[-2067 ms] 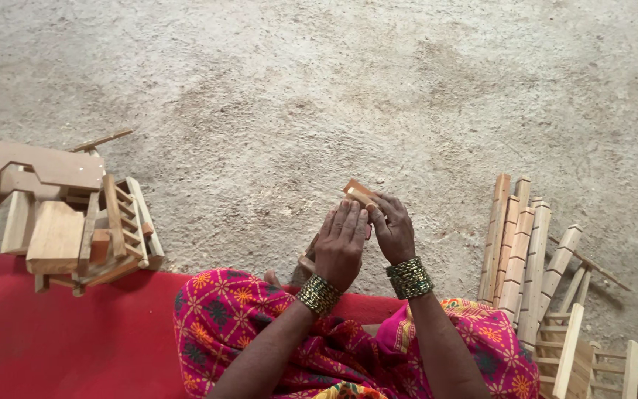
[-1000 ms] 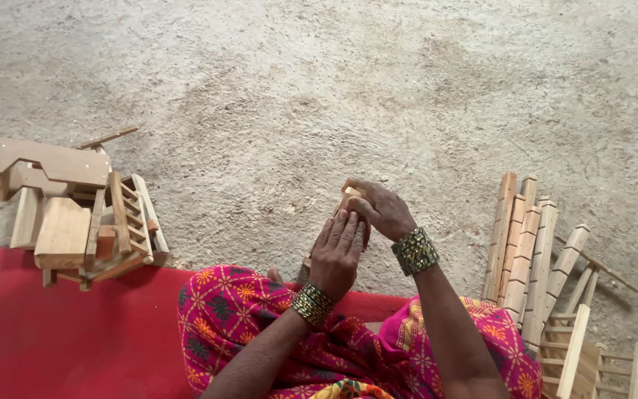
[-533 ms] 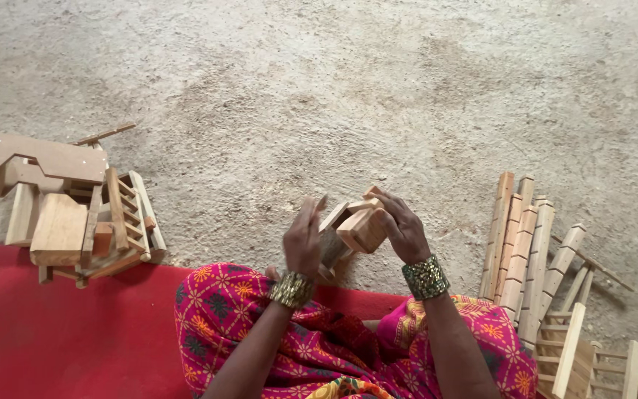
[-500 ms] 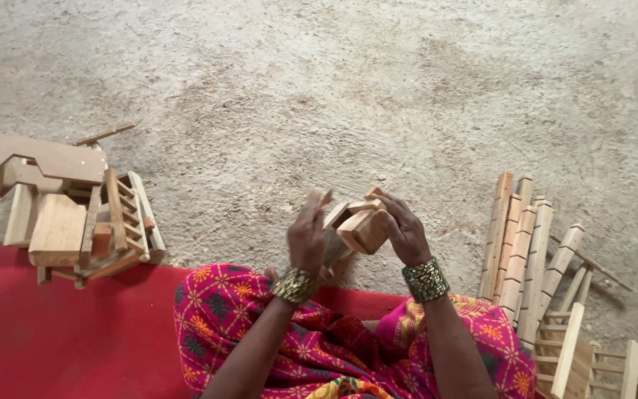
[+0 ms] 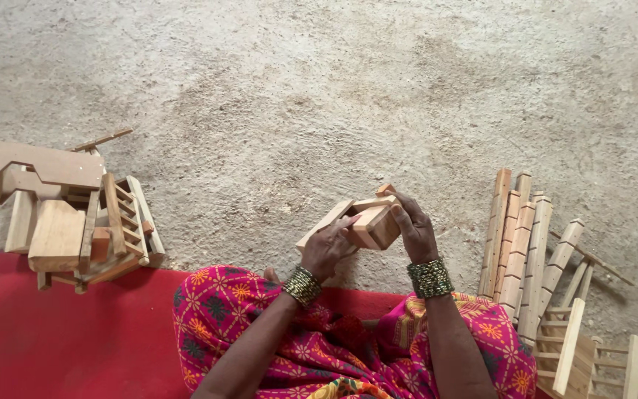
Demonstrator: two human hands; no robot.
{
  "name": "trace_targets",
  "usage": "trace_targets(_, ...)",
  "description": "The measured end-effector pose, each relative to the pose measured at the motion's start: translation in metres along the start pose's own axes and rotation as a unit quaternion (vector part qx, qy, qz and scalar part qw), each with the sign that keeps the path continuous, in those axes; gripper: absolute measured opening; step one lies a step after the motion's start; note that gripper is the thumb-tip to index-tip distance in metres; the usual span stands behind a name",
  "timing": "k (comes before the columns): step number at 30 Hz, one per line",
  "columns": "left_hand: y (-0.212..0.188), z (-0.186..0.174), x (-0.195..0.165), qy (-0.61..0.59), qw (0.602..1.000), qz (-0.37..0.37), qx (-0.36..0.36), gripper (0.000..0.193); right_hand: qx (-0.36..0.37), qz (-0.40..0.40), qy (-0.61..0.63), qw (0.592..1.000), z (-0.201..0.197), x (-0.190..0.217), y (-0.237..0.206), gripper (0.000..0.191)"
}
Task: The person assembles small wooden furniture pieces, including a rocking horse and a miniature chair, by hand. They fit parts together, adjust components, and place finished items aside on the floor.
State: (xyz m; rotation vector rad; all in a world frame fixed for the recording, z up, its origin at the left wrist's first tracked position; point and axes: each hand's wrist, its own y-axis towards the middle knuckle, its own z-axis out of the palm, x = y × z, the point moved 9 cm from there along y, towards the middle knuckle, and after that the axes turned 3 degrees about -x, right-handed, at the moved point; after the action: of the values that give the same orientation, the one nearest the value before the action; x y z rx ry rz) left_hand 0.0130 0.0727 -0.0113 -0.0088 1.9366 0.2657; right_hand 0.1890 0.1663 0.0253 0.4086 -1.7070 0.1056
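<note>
Wooden piece (image 5: 367,222): a small assembly of pale flat boards, held above the floor between both hands, in front of the person's knees. Left hand (image 5: 328,247) has its grip closed on the piece from below and to the left, fingers curled against the long flat board. Right hand (image 5: 415,225) has its grip closed on the piece from the right, fingers wrapped over the top edge. Each wrist carries a beaded bangle (image 5: 430,277).

Nearest, below the grip: pink patterned cloth (image 5: 238,310) over the lap, lying on a red mat (image 5: 68,340).

Right of the grip, near: a row of notched wooden slats (image 5: 518,244) laid side by side on the floor, with ladder-like frames (image 5: 566,347) beside them toward the corner.

Left of the grip, well apart: a stack of wooden parts (image 5: 68,210), with a small ladder frame leaning on blocks, resting partly on the mat's edge.

Beyond the grip: bare sandy floor (image 5: 319,89).
</note>
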Motion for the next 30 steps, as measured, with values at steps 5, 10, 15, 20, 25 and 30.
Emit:
trace_targets(5,0.014,0.031,0.025,-0.034,0.989,-0.142,0.006,0.048,-0.045,0.002,-0.006,0.999,-0.004,-0.006,0.002,0.044)
trace_targets(10,0.037,0.034,0.009,-0.059,0.994,-0.053,-0.075,0.046,-0.093,0.069,0.000,0.993,-0.024,-0.030,0.004,0.051)
trace_targets(15,0.024,0.055,0.027,0.078,0.960,-0.268,-0.009,0.056,-0.126,0.036,0.078,0.988,-0.030,-0.037,0.006,0.050)
trace_targets(20,0.009,0.080,-0.056,0.163,0.973,0.046,-0.154,0.048,-0.168,0.072,0.117,0.976,-0.040,-0.054,0.002,0.048)
trace_targets(25,0.017,0.081,-0.026,0.175,0.972,0.039,-0.152,0.050,-0.187,0.046,0.123,0.974,-0.045,-0.057,-0.002,0.046)
trace_targets(30,0.022,0.059,0.031,0.179,0.969,-0.154,-0.067,0.052,-0.175,0.032,0.086,0.980,-0.032,-0.050,-0.001,0.046)
